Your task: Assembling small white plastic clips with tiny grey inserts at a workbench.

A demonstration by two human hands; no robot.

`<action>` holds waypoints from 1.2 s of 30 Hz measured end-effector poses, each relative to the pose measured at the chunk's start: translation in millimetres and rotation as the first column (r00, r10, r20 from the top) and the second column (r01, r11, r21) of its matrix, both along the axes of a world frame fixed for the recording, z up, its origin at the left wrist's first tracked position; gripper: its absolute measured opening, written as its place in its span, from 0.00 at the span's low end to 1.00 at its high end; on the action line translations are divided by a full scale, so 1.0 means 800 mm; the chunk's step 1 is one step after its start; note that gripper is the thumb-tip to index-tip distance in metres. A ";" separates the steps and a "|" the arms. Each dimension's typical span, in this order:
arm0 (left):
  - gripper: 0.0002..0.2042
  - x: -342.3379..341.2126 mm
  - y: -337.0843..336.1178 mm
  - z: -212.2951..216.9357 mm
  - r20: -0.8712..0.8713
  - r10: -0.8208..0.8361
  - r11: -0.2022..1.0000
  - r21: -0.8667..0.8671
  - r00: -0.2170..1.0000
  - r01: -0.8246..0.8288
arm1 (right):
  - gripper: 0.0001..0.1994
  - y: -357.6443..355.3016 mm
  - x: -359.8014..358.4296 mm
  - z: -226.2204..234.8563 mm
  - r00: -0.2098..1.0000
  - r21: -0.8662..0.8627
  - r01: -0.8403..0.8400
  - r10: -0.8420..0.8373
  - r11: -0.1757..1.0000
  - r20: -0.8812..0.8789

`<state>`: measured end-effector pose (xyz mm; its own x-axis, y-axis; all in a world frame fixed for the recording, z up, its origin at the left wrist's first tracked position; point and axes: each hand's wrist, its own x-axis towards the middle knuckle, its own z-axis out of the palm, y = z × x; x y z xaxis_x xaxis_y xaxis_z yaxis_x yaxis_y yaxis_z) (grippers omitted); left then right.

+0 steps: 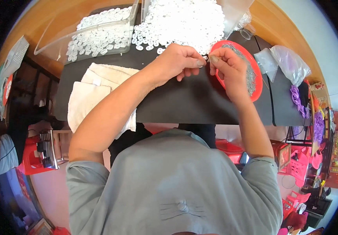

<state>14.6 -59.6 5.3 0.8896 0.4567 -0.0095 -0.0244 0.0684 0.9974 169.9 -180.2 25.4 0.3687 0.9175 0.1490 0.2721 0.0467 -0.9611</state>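
Holds the left hand [180,62] and the right hand [230,69] close together, with thumbs pinched shut to fingers. Has a small white piece [205,57] right between the fingertips, but cannot tell in which grip. Has a red bowl [258,82] of gray bits [251,80] partly under the right hand, and a big white pile [184,23] just past both.

Just the one view here, a fisheye worn on the head, sitting above the fingers [194,62] and looking down at them. It's upright, so left of the fingers is the wearer's own left. Close enough that the grey shirt [177,168] takes up loads of space below the fingers, but wide enough to get the black tabletop [169,103] around them, plus room way off either side.
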 end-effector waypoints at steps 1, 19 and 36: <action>0.08 -0.001 0.002 -0.001 -0.003 0.008 1.000 0.003 1.000 -0.008 | 0.04 0.004 -0.006 -0.002 1.000 0.003 -0.008 0.008 1.000 -0.003; 0.07 -0.003 0.010 0.003 0.091 0.040 0.970 -0.243 0.995 -0.017 | 0.05 0.013 -0.016 -0.017 0.991 0.123 0.021 -0.036 0.992 0.126; 0.04 -0.002 -0.002 -0.005 0.152 0.220 0.876 0.404 0.964 -0.264 | 0.07 0.005 -0.019 -0.019 0.997 0.028 0.025 -0.027 0.999 0.076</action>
